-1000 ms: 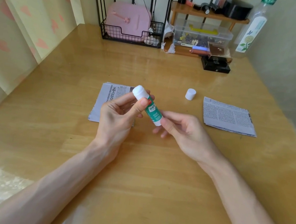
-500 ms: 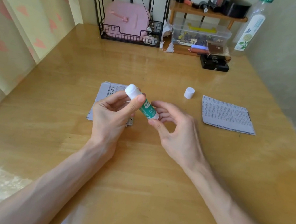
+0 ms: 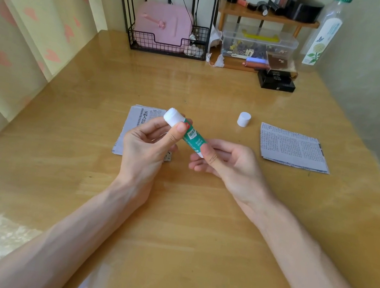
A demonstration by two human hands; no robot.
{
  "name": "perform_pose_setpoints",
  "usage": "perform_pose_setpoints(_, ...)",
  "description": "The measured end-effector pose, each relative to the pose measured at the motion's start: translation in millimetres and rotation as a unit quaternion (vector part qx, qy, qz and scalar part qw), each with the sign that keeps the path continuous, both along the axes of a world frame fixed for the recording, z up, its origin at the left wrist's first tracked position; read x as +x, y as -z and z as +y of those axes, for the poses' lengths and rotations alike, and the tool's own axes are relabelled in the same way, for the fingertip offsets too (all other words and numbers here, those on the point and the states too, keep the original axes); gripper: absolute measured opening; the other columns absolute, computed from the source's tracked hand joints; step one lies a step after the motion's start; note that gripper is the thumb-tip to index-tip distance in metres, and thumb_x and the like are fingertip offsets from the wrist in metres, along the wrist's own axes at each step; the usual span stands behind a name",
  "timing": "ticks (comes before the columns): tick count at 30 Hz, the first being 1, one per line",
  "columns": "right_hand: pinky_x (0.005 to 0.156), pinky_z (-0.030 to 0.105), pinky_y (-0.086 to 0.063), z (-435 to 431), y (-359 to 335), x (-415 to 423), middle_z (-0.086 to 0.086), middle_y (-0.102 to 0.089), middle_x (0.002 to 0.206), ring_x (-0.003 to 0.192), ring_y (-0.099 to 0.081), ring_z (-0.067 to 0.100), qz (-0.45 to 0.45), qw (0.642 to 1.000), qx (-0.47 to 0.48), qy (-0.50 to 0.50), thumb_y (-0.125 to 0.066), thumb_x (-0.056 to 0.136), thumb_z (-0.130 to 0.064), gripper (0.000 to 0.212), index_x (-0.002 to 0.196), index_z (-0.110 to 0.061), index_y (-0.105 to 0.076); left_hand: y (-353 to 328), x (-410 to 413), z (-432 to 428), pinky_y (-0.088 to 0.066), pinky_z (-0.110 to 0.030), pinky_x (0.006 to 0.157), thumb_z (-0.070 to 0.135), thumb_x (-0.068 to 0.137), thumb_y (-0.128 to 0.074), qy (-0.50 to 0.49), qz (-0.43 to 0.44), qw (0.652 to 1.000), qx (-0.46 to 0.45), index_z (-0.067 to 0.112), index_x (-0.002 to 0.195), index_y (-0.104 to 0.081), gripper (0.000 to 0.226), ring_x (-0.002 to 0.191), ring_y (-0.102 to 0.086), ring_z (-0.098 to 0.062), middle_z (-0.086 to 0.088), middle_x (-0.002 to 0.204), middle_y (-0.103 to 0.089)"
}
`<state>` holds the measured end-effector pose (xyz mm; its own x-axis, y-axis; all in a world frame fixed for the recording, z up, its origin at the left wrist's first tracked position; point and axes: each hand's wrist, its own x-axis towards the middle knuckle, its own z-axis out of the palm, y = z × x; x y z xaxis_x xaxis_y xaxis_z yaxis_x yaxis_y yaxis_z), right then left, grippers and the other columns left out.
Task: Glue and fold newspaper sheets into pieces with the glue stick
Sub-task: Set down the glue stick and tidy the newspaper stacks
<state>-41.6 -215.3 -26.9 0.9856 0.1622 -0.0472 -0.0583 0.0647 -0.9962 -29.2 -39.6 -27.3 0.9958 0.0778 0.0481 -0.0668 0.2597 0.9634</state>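
Observation:
I hold a green and white glue stick [image 3: 191, 134] above the wooden table [image 3: 173, 215], uncapped, its white glue end up and to the left. My left hand [image 3: 145, 147] grips its upper part between thumb and fingers. My right hand [image 3: 225, 164] pinches its bottom end with thumb and fingers. Its white cap [image 3: 244, 119] stands on the table to the right. A folded newspaper piece [image 3: 135, 125] lies under my left hand, partly hidden. A second folded newspaper piece [image 3: 293, 148] lies at the right.
At the back stand a black wire basket [image 3: 166, 45] with a pink case, a wooden shelf [image 3: 267, 16] over a clear plastic box, a black box [image 3: 275, 82] and a tall bottle [image 3: 322, 33]. Curtains hang at the left, a wall at the right.
My right hand has closed back onto the glue stick's bottom end after its fingers spread half a second ago. The stick stays tilted in my left hand.

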Motion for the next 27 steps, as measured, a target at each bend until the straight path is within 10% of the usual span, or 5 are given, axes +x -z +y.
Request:
perform_pose_setpoints(8,0.079,0.022,-0.059,17.5,12.2,-5.0,-0.007,-0.079,0.093,0.081,-0.076,0.007,-0.2,0.947,-0.209,0.141,-0.091,0.081,-0.012,0.026,0.094,-0.011,-0.069,-1.6,-1.0,0.6,-0.047,-0.022,0.068,0.048,0.068,-0.085,-0.018,0.01,0.999,-0.031,0.017,0.096,-0.081,0.042,0.075,-0.056,-0.013,-0.001,0.094,-0.076)
perform_pose_setpoints(14,0.081,0.034,-0.062,10.0,2.1,-4.0,0.019,-0.078,0.097,0.089,-0.077,0.031,0.007,1.0,0.016,0.009,-0.054,0.108,-0.032,0.038,0.125,0.0,-0.066,-7.9,2.5,6.6,-0.05,-0.025,0.077,0.048,0.073,-0.082,-0.01,0.003,0.999,-0.04,0.019,0.097,-0.081,0.037,0.096,-0.066,-0.02,-0.004,0.109,-0.079)
perform_pose_setpoints(19,0.085,0.026,-0.059,3.9,-0.7,-3.7,0.018,-0.077,0.099,0.094,-0.077,0.029,0.053,0.991,0.119,-0.009,-0.065,0.095,-0.028,0.042,0.121,0.005,-0.069,-10.0,0.8,5.9,-0.051,-0.022,0.075,0.042,0.079,-0.079,0.003,-0.003,0.999,-0.04,0.015,0.103,-0.079,0.036,0.1,-0.063,-0.024,-0.007,0.115,-0.078)
perform_pose_setpoints(27,0.086,0.022,-0.058,9.0,7.6,-4.0,0.003,-0.081,0.102,0.093,-0.078,0.016,-0.173,0.978,-0.079,0.091,-0.083,0.089,-0.004,0.02,0.105,-0.005,-0.071,-8.2,0.8,5.2,-0.047,-0.027,0.077,0.048,0.075,-0.081,0.005,0.016,0.998,-0.059,0.025,0.084,-0.083,0.024,0.098,-0.059,-0.027,-0.003,0.102,-0.077)
